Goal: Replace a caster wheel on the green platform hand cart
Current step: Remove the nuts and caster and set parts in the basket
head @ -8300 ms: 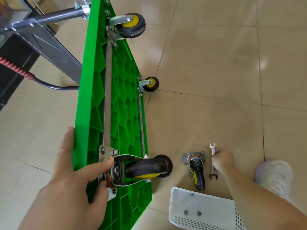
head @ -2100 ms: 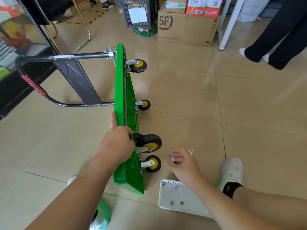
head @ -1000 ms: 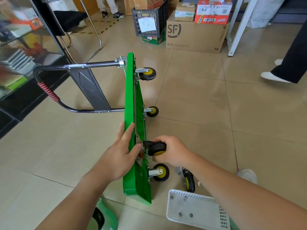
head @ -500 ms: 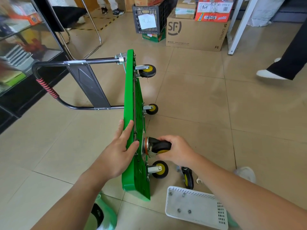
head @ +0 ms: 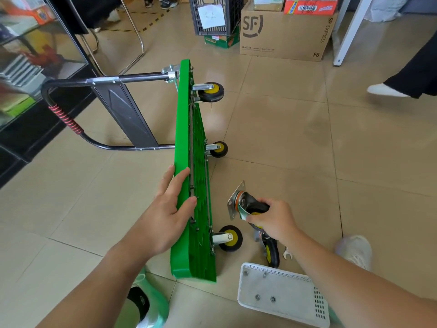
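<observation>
Flat-fingered, your left hand [head: 169,210] rests on the green cart [head: 182,129] bearing three mounted casters [head: 230,237]. Your right hand [head: 275,222] grips one loose caster [head: 246,204]. A second caster [head: 272,253] lies floored, and the basket [head: 295,311] holds perhaps four nuts [head: 273,299].

One wide-angle view from the person's head looks forward and down at the floor [head: 283,129], near above the cart [head: 182,129], boxes [head: 283,31] far at the top edge.

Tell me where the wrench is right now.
Head view, lower right: the wrench lies on the floor, just right of the loose caster lying there and just beyond the white basket.
</observation>
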A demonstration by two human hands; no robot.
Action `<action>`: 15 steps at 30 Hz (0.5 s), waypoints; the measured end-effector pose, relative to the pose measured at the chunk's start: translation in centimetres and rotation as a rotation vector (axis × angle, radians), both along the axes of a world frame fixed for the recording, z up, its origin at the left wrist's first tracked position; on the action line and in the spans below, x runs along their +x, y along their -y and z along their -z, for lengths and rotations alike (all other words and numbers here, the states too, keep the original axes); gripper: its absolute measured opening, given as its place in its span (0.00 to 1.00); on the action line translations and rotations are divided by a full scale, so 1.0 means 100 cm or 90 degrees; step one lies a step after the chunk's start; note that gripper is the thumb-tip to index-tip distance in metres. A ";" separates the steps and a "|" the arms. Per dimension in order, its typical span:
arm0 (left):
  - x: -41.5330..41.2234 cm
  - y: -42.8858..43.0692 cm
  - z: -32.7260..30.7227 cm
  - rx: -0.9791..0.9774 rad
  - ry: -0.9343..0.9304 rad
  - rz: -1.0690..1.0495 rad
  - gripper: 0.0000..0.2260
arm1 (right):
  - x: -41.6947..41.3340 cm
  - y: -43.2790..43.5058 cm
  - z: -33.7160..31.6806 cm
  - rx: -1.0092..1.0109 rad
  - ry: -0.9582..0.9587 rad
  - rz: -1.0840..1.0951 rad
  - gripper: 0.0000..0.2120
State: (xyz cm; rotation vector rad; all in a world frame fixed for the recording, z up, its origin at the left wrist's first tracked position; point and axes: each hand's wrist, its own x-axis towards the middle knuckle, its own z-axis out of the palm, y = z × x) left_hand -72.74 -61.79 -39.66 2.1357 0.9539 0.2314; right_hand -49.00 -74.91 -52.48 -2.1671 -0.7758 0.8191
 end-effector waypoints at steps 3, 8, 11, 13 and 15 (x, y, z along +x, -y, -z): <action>0.004 -0.007 0.001 0.019 0.000 -0.008 0.28 | -0.002 -0.006 0.018 -0.025 -0.017 0.065 0.12; 0.011 -0.017 0.000 0.021 -0.015 -0.026 0.31 | -0.001 -0.026 0.050 -0.060 -0.043 0.131 0.10; 0.016 -0.020 0.000 0.021 -0.016 -0.028 0.31 | 0.005 -0.043 0.075 -0.093 -0.079 0.160 0.12; 0.018 -0.019 0.002 0.019 -0.013 -0.027 0.31 | 0.010 -0.055 0.092 -0.119 -0.102 0.175 0.13; 0.020 -0.017 0.001 0.011 -0.011 -0.029 0.31 | 0.015 -0.065 0.110 -0.139 -0.128 0.192 0.15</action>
